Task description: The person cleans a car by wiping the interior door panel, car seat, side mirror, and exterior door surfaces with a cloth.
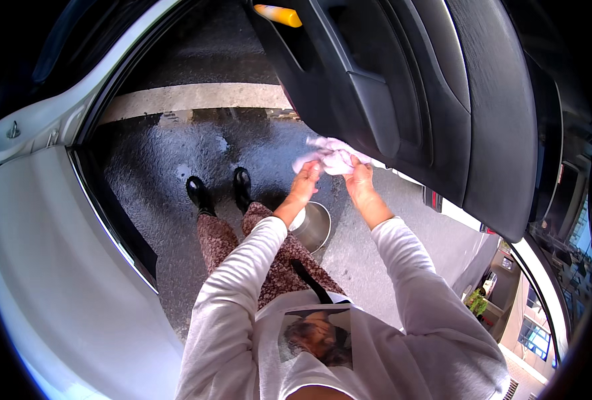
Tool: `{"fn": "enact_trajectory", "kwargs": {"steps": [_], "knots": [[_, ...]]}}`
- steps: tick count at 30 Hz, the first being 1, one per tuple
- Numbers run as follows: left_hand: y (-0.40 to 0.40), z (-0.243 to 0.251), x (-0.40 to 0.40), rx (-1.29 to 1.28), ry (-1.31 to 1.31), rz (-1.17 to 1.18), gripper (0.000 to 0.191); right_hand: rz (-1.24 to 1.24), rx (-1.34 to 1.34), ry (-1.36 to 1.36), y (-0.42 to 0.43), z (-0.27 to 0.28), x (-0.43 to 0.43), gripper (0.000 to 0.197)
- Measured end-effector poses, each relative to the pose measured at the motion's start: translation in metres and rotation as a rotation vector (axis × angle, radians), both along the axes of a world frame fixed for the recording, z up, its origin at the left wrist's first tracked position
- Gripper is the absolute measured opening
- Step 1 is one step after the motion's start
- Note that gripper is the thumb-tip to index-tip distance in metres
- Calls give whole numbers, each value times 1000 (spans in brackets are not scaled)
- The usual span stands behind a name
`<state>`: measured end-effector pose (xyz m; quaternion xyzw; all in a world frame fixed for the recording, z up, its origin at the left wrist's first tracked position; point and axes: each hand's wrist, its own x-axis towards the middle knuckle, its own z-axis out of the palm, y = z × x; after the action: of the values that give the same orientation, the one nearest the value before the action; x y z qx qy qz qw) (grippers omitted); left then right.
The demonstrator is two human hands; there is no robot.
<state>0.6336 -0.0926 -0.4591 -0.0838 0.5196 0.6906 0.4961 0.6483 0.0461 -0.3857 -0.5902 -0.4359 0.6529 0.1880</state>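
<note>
A crumpled pale pink cloth (338,156) is held up in front of me, close to the lower edge of the open car door (376,100). My right hand (361,176) grips the cloth with thumb and fingers. Just to its left, my left hand (304,184) is at the cloth's other side; that part is blurred, and whether the fingers close on it cannot be told. Below my hands, a round metal bucket (321,227) stands on the ground, partly hidden by my left forearm, with something whitish inside.
The white car body (51,240) curves along the left. A yellow container (278,15) lies in the door pocket. My black boots (198,191) stand on wet asphalt (146,165), near a pale kerb strip (201,97). Another white vehicle (458,216) shows beyond the door.
</note>
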Motion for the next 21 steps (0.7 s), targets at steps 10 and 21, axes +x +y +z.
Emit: {"fn": "enact_trajectory", "kwargs": {"steps": [10,21], "knots": [[-27,16,-24,39,-100,122,48,856,994,-157,-64,68,-2,39],[-63,2,-38,-56,-20,214,43,1933,1896,-1217,-24,-5,-188,39]]}}
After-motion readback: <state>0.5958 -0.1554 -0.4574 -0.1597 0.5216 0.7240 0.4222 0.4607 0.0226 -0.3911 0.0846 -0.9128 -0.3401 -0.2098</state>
